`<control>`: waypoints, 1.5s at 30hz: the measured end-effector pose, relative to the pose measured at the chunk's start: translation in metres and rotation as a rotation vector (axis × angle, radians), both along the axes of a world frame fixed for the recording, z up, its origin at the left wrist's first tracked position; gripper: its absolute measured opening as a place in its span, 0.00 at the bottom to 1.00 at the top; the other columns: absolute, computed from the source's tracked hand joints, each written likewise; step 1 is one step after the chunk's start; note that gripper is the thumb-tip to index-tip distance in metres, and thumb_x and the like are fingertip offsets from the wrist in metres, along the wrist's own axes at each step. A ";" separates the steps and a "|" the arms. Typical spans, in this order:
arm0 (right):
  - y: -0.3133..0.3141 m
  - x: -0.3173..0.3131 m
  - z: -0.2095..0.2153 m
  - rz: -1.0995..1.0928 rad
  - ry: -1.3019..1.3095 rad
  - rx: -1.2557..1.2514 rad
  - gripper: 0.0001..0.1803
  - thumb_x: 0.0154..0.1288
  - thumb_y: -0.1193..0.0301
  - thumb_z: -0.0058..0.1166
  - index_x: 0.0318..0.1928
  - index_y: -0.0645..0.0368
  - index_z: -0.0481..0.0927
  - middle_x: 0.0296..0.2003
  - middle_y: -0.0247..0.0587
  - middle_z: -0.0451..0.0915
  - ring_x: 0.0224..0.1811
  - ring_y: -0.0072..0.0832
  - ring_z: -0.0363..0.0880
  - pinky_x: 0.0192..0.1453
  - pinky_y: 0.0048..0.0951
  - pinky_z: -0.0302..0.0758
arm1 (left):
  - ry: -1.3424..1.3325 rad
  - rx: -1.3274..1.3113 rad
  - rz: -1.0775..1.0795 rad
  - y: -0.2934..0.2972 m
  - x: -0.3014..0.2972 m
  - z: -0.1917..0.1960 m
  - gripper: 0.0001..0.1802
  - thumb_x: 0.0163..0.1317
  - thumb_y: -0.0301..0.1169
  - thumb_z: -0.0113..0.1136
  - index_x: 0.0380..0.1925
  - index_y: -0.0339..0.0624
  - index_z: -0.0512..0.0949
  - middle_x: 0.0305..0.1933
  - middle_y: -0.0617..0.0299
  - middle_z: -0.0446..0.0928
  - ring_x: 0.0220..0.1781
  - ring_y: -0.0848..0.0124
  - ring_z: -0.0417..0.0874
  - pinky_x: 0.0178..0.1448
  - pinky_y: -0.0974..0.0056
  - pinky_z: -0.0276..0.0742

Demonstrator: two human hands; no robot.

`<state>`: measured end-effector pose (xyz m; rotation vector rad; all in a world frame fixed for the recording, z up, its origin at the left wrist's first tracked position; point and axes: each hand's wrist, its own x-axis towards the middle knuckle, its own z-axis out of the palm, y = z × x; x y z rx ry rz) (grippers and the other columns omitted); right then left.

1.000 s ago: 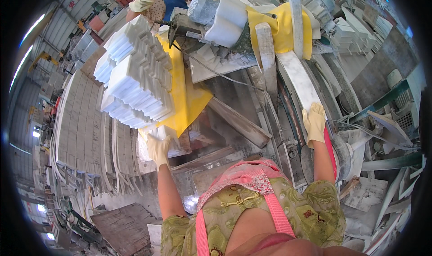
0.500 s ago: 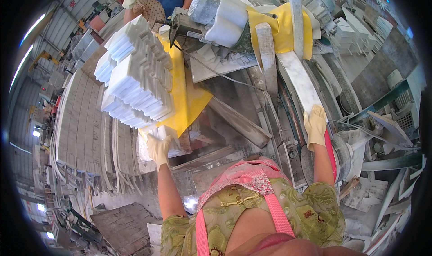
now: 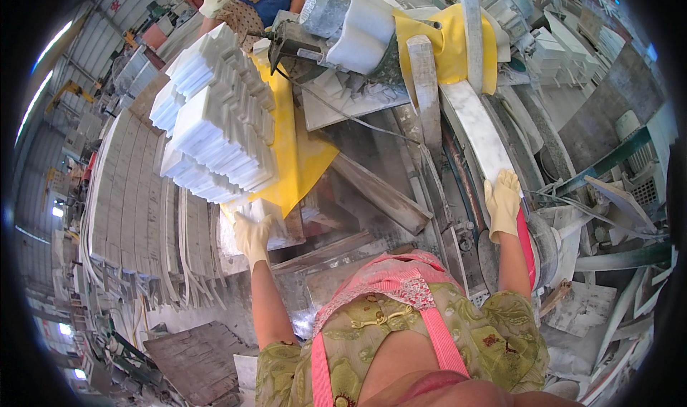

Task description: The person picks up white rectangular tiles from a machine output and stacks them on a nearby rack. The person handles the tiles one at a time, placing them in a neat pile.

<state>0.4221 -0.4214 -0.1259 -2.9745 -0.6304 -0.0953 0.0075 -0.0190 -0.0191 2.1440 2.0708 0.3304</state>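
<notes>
My left hand (image 3: 252, 238), in a cream rubber glove, rests at the low white stone pieces (image 3: 261, 211) below a tall stack. Its thumb stands apart from the fingers; the fingertips are partly hard to make out. My right hand (image 3: 504, 204), gloved alike, lies with fingers stretched over the near end of a long white marble strip (image 3: 472, 124). That strip runs away from me along a narrow machine bed and passes under a yellow sheet (image 3: 447, 38). The stack of white stone slabs (image 3: 218, 124) rises just beyond my left hand.
Yellow sheeting (image 3: 290, 149) lies beside the stack. Long grey stone strips (image 3: 125, 199) stand at the left. A wooden beam (image 3: 383, 192) slants across the middle. A black cable (image 3: 343, 113) crosses toward the machine. Another person (image 3: 250, 6) with gloved hand raised is at the far left.
My right hand has shifted very slightly toward me and right at the strip's end. My left hand stays put. The other person's gloved hand has moved a little.
</notes>
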 end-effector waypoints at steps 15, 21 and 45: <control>-0.008 -0.004 -0.011 -0.041 -0.027 -0.020 0.38 0.76 0.50 0.43 0.74 0.66 0.61 0.74 0.61 0.60 0.78 0.55 0.54 0.81 0.50 0.53 | 0.018 -0.043 0.015 0.002 0.000 0.000 0.55 0.40 0.49 0.76 0.66 0.31 0.65 0.56 0.35 0.80 0.56 0.43 0.83 0.60 0.48 0.80; -0.045 0.002 -0.002 0.110 0.076 0.301 0.29 0.75 0.58 0.47 0.69 0.61 0.71 0.71 0.53 0.69 0.76 0.46 0.62 0.79 0.42 0.59 | -0.007 -0.034 0.016 -0.003 0.004 0.006 0.54 0.41 0.48 0.76 0.66 0.30 0.66 0.56 0.35 0.79 0.56 0.43 0.83 0.60 0.48 0.80; -0.055 -0.018 0.019 0.393 -0.246 -0.008 0.49 0.55 0.67 0.68 0.74 0.68 0.58 0.73 0.58 0.62 0.78 0.47 0.56 0.83 0.46 0.51 | 0.024 -0.028 0.014 -0.007 0.005 0.009 0.54 0.43 0.49 0.77 0.68 0.31 0.65 0.57 0.34 0.79 0.57 0.42 0.82 0.61 0.48 0.80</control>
